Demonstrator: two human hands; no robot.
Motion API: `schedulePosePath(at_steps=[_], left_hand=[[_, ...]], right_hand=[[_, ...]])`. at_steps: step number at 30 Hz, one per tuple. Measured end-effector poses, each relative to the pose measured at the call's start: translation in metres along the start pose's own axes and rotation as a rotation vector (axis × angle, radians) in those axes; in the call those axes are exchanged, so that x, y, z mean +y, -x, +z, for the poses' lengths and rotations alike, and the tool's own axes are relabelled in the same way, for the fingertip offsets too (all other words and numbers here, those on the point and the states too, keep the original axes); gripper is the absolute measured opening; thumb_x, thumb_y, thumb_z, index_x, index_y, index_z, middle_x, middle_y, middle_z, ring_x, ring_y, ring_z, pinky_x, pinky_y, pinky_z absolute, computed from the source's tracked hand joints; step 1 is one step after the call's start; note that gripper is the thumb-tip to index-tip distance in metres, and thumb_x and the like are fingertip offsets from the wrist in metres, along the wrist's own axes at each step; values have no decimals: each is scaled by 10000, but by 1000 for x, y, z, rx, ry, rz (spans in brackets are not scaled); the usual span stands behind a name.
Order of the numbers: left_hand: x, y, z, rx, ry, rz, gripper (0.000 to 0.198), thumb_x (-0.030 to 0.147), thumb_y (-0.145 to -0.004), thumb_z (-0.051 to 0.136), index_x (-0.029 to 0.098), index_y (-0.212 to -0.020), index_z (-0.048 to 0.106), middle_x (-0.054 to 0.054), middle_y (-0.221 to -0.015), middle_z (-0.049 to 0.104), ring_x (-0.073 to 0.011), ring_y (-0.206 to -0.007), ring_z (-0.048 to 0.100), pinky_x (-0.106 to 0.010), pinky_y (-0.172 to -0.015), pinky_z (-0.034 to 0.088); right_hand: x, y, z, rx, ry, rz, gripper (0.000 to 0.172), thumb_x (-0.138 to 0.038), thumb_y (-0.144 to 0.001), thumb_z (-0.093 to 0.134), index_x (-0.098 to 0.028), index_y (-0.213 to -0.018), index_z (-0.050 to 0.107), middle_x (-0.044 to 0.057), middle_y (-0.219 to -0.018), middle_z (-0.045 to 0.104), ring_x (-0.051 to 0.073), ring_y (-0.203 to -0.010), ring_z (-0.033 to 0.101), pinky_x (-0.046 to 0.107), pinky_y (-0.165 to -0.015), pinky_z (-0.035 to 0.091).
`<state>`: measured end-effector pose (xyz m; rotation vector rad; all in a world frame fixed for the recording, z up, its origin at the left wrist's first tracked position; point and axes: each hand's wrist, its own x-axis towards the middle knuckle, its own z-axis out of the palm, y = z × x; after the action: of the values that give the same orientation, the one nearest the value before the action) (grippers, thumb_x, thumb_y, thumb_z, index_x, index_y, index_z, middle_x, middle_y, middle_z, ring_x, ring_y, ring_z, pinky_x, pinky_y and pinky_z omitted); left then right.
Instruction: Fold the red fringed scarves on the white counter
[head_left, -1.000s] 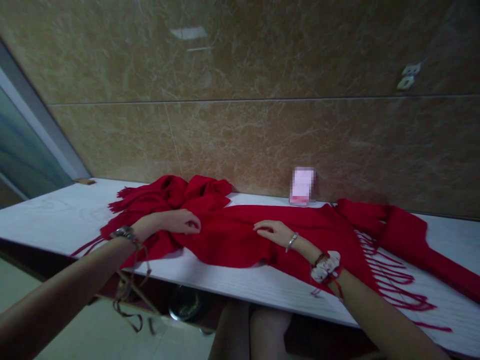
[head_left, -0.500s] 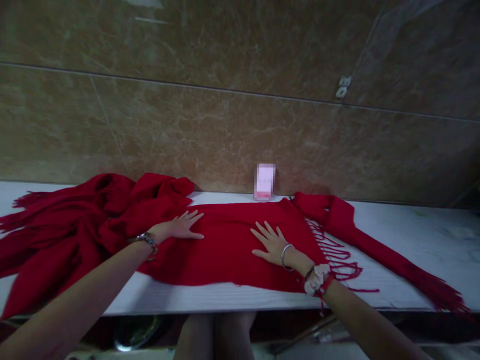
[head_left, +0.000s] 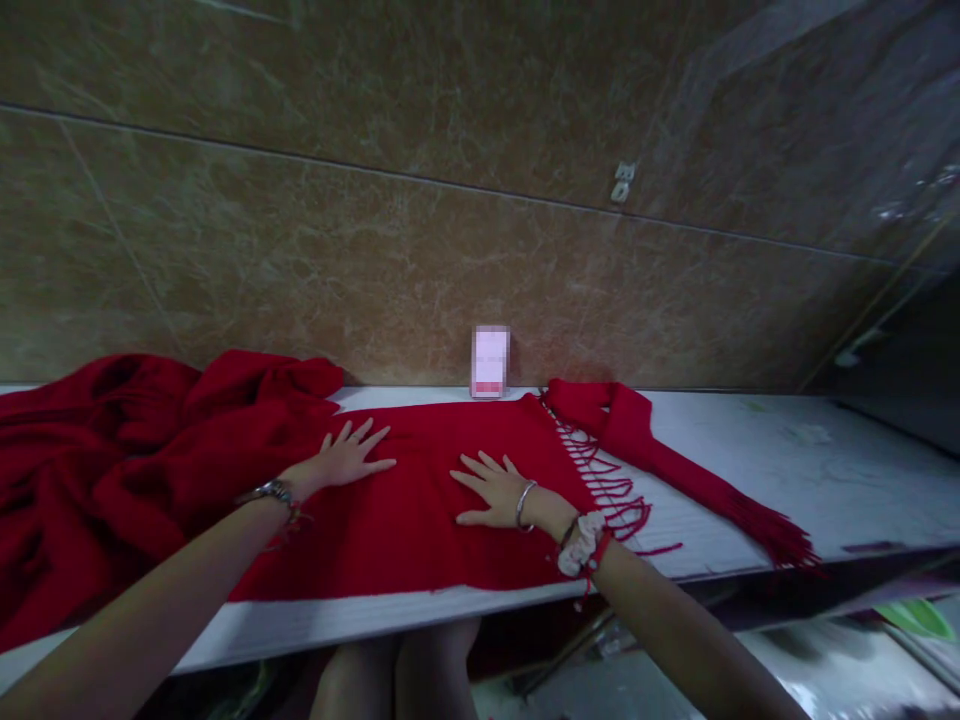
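A red fringed scarf (head_left: 420,510) lies spread over a white tabletop (head_left: 720,430), its tasselled end to the right. My left hand (head_left: 343,458) rests flat on its left part, fingers spread. On the scarf's right part, my right hand (head_left: 496,490) also lies palm down with fingers apart. To the left the red cloth is bunched into loose folds (head_left: 142,460), partly behind my left forearm. Beyond the tassels, a narrow folded red strip with a fringed end (head_left: 682,465) lies slanting toward the table's front edge.
A phone-like object with a blurred-out front (head_left: 490,362) leans against the brown marbled tile wall (head_left: 315,270) at the table's back. A small white fitting (head_left: 622,183) is on the wall. Low at the right, a green basin (head_left: 915,618) shows below the table edge.
The camera view has swung to the right, so table and cloth appear further left. Both hands stay flat on the scarf in about the same places.
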<state>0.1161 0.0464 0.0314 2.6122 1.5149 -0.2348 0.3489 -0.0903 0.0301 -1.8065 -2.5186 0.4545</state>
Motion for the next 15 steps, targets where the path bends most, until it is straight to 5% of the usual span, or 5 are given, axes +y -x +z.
schedulePosePath(at_steps=[4,7,10,15], left_hand=[[-20,2,-15,-143,-25,30,916,641,-637,486,191,-1378,191,-147,-1433,94,-392,-1284,97,-513,-987,220],[-18,-4,-31,-238,-35,34,1034,619,-555,585,164,-1380,160,-183,-1419,113,-399,-1277,105,-492,-982,251],[8,-17,-34,-147,18,58,853,640,-717,390,188,-1389,122,-155,-1428,132,-356,-1294,109,-519,-979,238],[62,-36,-9,64,101,16,661,596,-820,214,255,-1384,173,-104,-1450,120,-362,-1300,110,-576,-959,219]], right_hand=[[33,-1,-17,159,-22,-8,586,-479,-832,398,-166,-1325,349,107,-1393,322,203,-1285,264,366,-1050,232],[58,-8,-25,296,40,253,604,-469,-841,382,-138,-1342,310,128,-1410,279,235,-1308,195,407,-1050,212],[69,-15,-20,232,55,479,663,-542,-827,351,-161,-1363,264,135,-1428,230,299,-1310,154,485,-1032,190],[59,-17,2,185,85,511,656,-592,-831,258,-216,-1368,252,131,-1440,193,333,-1307,135,553,-1007,141]])
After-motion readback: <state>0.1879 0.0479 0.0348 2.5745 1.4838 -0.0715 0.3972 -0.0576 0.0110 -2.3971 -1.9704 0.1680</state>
